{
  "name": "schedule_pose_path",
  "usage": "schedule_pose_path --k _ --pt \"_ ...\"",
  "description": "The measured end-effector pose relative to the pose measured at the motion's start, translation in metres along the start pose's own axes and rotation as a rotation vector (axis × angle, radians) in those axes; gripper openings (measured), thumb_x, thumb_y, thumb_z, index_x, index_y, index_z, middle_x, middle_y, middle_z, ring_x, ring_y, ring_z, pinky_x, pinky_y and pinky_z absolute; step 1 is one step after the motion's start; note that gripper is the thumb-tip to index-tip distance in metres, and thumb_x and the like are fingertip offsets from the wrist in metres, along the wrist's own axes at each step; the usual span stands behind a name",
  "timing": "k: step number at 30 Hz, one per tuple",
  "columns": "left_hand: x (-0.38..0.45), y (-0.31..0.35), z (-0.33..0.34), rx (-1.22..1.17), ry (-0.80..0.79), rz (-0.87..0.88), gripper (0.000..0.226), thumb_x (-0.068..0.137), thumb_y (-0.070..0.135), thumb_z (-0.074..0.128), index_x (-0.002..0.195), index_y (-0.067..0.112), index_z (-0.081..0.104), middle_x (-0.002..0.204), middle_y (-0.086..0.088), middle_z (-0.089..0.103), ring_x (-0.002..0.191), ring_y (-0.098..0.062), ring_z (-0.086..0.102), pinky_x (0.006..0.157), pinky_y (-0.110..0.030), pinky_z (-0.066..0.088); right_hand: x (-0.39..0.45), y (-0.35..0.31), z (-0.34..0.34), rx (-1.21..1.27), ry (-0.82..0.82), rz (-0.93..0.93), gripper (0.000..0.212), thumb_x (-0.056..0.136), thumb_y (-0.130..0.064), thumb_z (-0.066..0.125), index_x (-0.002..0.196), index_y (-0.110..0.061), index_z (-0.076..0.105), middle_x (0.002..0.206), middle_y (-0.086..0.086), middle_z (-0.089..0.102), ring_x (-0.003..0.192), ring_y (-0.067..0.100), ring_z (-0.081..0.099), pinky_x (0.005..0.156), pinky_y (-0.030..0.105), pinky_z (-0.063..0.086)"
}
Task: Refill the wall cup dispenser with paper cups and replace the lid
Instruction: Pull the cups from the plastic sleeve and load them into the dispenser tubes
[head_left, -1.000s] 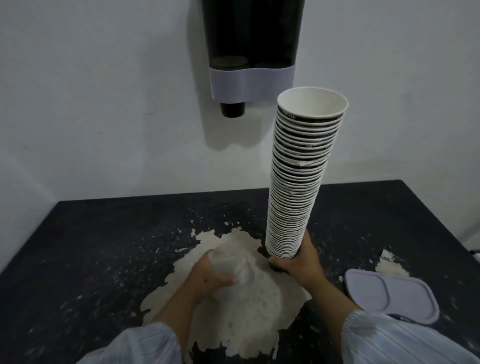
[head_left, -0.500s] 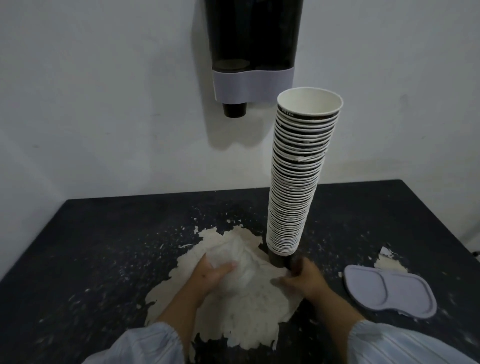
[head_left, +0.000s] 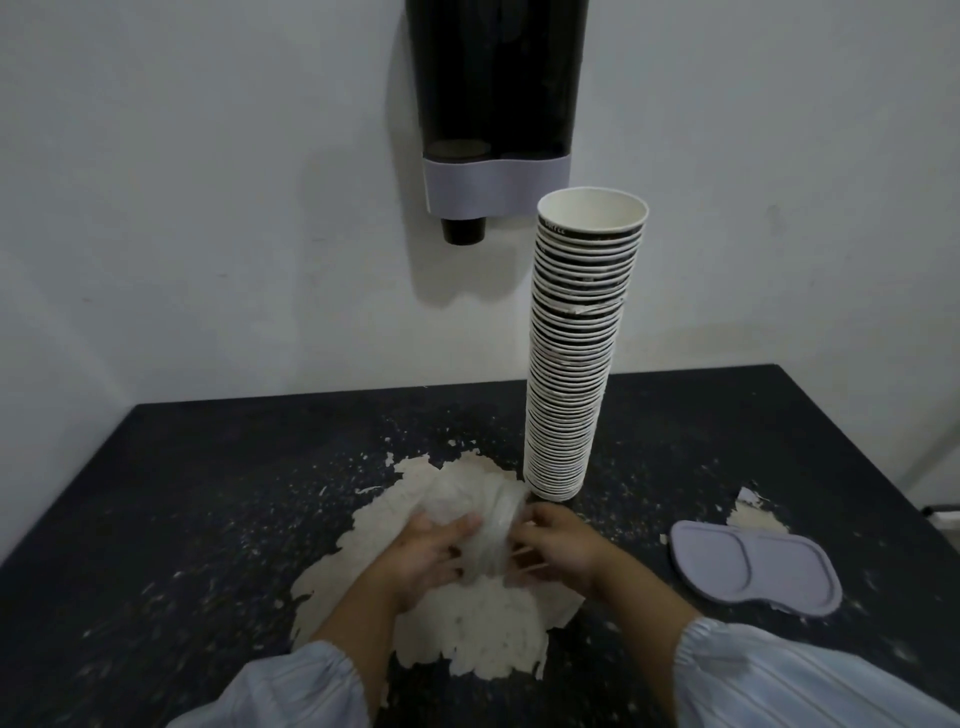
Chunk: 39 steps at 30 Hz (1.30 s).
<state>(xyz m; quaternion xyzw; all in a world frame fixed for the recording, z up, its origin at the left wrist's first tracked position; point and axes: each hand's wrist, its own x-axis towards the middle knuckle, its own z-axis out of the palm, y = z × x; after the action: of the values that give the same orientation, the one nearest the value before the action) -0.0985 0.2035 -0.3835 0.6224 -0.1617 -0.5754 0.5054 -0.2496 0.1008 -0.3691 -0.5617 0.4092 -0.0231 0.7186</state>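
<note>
Early stage, by the look of it. Dispenser (head_left: 497, 104) on the wall at 12 o'clock, dark smoky plastic body with a pale grey band; one dark cup (head_left: 464, 230) pokes out the bottom left chute, right side looks empty. Lid (head_left: 753, 566) off, lying flat on the table (head_left: 182, 493) at 4 o'clock, well apart from the hands: pale grey plastic, rounded double-lobe shape, raised rim. Cup stack (head_left: 579, 343) stands upright and free on the table at about 1 o'clock from the hands, tall, nested paper, white insides, dark ringed outsides, slightly crooked midway. Nothing loaded yet; still to do: lift stack into dispenser, fit lid.

Both hands busy with a crumpled clear plastic wrap (head_left: 483, 519) at centre, thin, crinkly, see-through. Left hand (head_left: 431, 556) curled over the wrap, fingers pressing it. Right hand (head_left: 558, 551) fingers curled, pinching the wrap's other side. Table is black, speckled, coating peeled off in a big rough cream patch (head_left: 467, 634) under the hands.
</note>
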Motion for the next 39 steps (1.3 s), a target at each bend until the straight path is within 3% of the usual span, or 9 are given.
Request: schedule_pose_path --k 4,8,10,13,16,19,27,32,39 --pt "-0.009 -0.003 0.003 0.180 -0.068 0.004 0.065 0.066 0.014 0.080 0.124 0.015 0.050 0.118 -0.009 0.065 0.110 -0.025 0.059 0.093 -0.041 0.048 -0.003 0.000 0.005 -0.078 0.101 -0.079 0.015 0.086 -0.005 0.058 0.099 -0.011 0.054 0.086 0.009 0.060 0.067 0.018 0.059 0.062 0.031 0.053" --pt "-0.011 -0.004 0.008 0.150 0.076 0.090 0.069 0.063 0.015 0.082 0.122 0.021 0.046 0.116 -0.005 0.064 0.107 -0.025 0.060 0.095 -0.046 0.048 -0.005 0.001 0.008 -0.092 0.171 -0.171 0.022 0.081 0.000 0.062 0.100 -0.011 0.060 0.097 0.013 0.066 0.086 0.029 0.067 0.073 0.040 0.059" --pt "-0.011 -0.001 0.007 0.096 0.184 0.123 0.065 0.069 0.016 0.078 0.123 0.022 0.040 0.114 -0.005 0.060 0.104 -0.026 0.059 0.089 -0.044 0.051 -0.005 0.000 0.007 -0.088 0.193 -0.172 0.027 0.080 0.000 0.064 0.106 -0.008 0.058 0.103 0.018 0.065 0.093 0.032 0.066 0.075 0.043 0.059" --pt "-0.014 0.003 0.002 0.119 0.290 0.171 0.045 0.080 0.014 0.067 0.116 0.025 0.041 0.106 -0.005 0.059 0.092 -0.021 0.060 0.071 -0.031 0.050 -0.007 -0.004 0.005 -0.069 0.175 -0.154 0.023 0.081 0.002 0.063 0.099 -0.011 0.057 0.092 0.015 0.062 0.075 0.024 0.063 0.063 0.034 0.058" --pt "-0.016 0.007 -0.003 0.192 0.346 0.196 0.007 0.089 0.012 0.055 0.093 0.018 0.056 0.103 -0.010 0.064 0.083 -0.021 0.060 0.069 -0.030 0.047 -0.011 -0.008 0.005 -0.066 0.144 -0.127 0.018 0.084 0.005 0.058 0.092 -0.011 0.054 0.081 0.011 0.058 0.066 0.019 0.059 0.059 0.032 0.058" --pt "-0.015 0.008 -0.006 0.143 0.396 0.195 0.014 0.094 0.014 0.047 0.085 0.014 0.059 0.101 -0.014 0.062 0.088 -0.027 0.061 0.065 -0.028 0.050 -0.017 -0.012 0.007 -0.068 0.128 -0.119 0.015 0.087 0.005 0.054 0.086 -0.010 0.051 0.072 0.008 0.056 0.059 0.017 0.057 0.052 0.028 0.057" --pt "-0.014 0.016 -0.028 -0.136 0.582 0.236 0.023 0.098 0.015 0.038 0.106 0.007 0.058 0.111 -0.018 0.060 0.091 -0.031 0.059 0.073 -0.037 0.050 -0.037 -0.015 -0.009 -0.116 0.062 -0.079 0.008 0.091 0.000 0.051 0.086 -0.004 0.055 0.074 0.011 0.059 0.060 0.014 0.061 0.054 0.021 0.054" --pt "-0.017 0.022 -0.050 -0.246 0.704 0.226 0.030 0.099 0.016 0.034 0.120 0.007 0.053 0.129 -0.022 0.053 0.111 -0.040 0.056 0.081 -0.042 0.051 -0.045 -0.003 -0.027 -0.098 0.031 0.020 0.011 0.091 0.001 0.051 0.084 -0.005 0.057 0.067 0.011 0.061 0.056 0.013 0.057 0.052 0.020 0.052" --pt "-0.023 0.034 -0.064 -0.301 0.764 0.197 0.029 0.100 0.015 0.032 0.120 0.008 0.051 0.133 -0.021 0.050 0.117 -0.040 0.052 0.082 -0.048 0.050 -0.046 0.005 -0.043 -0.147 0.104 0.093 0.011 0.090 0.000 0.051 0.087 -0.004 0.060 0.069 0.012 0.063 0.051 0.012 0.060 0.048 0.021 0.052"
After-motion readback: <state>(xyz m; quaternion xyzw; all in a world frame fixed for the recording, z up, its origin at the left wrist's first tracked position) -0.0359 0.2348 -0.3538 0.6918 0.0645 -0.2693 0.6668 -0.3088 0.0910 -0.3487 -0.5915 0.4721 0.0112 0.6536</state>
